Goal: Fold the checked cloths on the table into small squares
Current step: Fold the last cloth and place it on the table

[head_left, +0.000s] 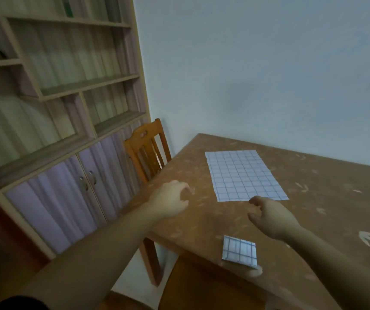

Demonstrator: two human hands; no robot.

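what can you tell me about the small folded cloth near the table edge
The folded cloth is a small, roughly square packet of pale fabric with a dark blue checked grid. It lies flat on the brown patterned table, close to the near edge, with one corner seeming to reach just over that edge. Its layers look neatly stacked. Nothing touches it: the right hand hovers above and beyond it, and the left hand is further off to the left. The larger unfolded cloth lies apart, further back.

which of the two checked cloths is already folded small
The small checked cloth at the table's near edge, behind the right hand. The large checked cloth farther back lies spread flat, unfolded.
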